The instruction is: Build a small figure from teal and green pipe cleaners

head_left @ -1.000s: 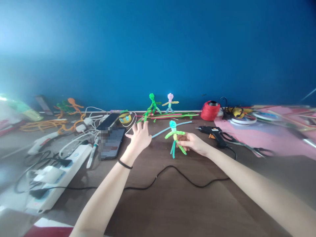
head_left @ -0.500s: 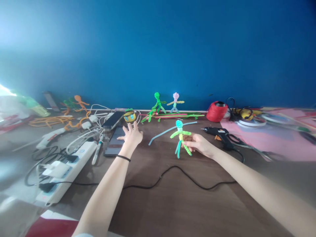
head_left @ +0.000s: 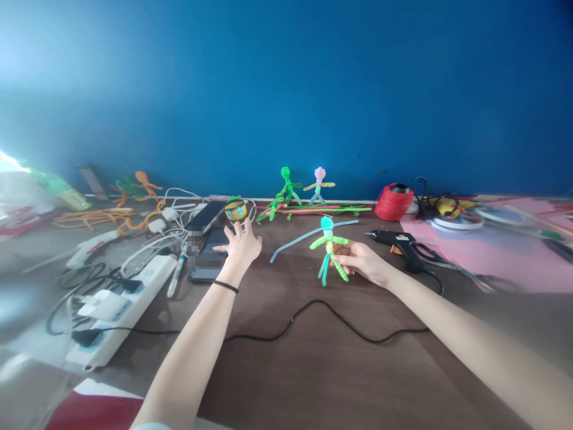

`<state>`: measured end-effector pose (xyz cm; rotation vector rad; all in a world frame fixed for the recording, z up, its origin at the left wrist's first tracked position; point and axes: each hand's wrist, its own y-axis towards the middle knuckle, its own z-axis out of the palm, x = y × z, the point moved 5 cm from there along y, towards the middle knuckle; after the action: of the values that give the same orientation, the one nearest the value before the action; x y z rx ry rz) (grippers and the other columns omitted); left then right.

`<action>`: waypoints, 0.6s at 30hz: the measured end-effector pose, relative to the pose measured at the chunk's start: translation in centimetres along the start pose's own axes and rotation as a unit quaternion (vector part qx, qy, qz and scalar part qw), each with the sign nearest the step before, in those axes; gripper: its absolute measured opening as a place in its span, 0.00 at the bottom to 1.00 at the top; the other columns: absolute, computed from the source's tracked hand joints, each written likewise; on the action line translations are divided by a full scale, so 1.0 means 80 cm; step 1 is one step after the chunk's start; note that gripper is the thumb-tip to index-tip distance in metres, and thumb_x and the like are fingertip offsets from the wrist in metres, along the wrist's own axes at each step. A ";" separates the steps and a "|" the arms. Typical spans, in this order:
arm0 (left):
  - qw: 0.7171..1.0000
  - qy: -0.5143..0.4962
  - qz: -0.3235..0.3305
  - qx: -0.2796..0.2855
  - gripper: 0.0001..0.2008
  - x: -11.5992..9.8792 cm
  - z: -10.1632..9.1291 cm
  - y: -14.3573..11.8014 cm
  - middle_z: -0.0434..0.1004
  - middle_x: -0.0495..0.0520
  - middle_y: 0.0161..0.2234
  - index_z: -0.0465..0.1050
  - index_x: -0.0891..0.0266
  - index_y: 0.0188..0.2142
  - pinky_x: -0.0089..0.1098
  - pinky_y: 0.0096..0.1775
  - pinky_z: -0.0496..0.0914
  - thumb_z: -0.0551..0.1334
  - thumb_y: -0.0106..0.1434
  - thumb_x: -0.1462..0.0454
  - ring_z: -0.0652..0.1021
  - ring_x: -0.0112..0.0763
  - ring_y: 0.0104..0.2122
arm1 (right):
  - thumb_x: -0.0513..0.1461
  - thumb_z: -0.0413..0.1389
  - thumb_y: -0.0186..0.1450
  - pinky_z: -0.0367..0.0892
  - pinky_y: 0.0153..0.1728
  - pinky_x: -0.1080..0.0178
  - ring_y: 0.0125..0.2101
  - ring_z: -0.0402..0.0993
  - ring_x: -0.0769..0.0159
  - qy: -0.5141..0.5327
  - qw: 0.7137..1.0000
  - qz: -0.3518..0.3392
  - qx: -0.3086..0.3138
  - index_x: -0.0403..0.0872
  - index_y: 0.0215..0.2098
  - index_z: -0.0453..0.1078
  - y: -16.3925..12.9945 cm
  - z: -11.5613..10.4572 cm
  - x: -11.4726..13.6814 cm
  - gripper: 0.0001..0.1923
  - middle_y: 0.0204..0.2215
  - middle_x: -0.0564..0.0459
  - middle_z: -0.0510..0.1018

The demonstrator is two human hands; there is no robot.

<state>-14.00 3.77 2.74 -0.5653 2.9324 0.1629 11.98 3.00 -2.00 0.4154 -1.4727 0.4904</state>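
Note:
Between the thumb and fingers of my right hand (head_left: 362,263) is a pipe-cleaner figure (head_left: 329,246), held upright by its side. Its head is turquoise, its arms and one leg are yellow-green, and the other leg is made of loose teal strands. Behind it a pale blue pipe cleaner (head_left: 295,237) lies bent on the table. My left hand (head_left: 243,243) has its fingers spread, reaching over the edge of a dark phone-like device (head_left: 207,272). Just beyond those fingertips sits a yellow round object (head_left: 235,210) with blue eye shapes.
A green figure (head_left: 286,182) and a pink-headed figure (head_left: 319,182) lean by the blue wall. A red thread spool (head_left: 394,203), a glue gun (head_left: 400,242) and scissors (head_left: 461,270) are on the right. A power strip (head_left: 134,310) stands left; a black cable (head_left: 313,303) crosses the front.
My left hand has shifted very slightly to the right, fingers still spread. The figure in my right hand has barely moved.

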 end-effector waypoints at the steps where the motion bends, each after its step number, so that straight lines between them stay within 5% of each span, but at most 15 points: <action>1: 1.000 -0.001 0.001 0.000 0.31 0.000 0.000 0.000 0.47 0.64 0.61 0.45 0.57 0.62 0.67 0.48 0.53 0.49 0.59 0.58 0.46 0.59 0.60 | 0.42 0.60 0.54 0.54 0.15 0.70 0.15 0.60 0.78 0.001 1.000 0.000 0.000 0.43 0.37 0.66 0.000 0.000 0.000 0.15 0.25 0.53 0.73; 18: 0.999 -0.008 0.036 -0.005 0.31 -0.009 0.000 -0.006 0.50 0.63 0.60 0.45 0.59 0.61 0.67 0.48 0.52 0.48 0.58 0.59 0.48 0.58 0.59 | 0.40 0.59 0.55 0.53 0.16 0.71 0.16 0.61 0.79 0.012 1.000 -0.002 0.001 0.43 0.37 0.66 -0.001 0.000 -0.001 0.13 0.25 0.54 0.74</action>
<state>-13.17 3.58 2.81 -0.4578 2.9392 0.1884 12.07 2.92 -2.09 0.4121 -1.4491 0.4922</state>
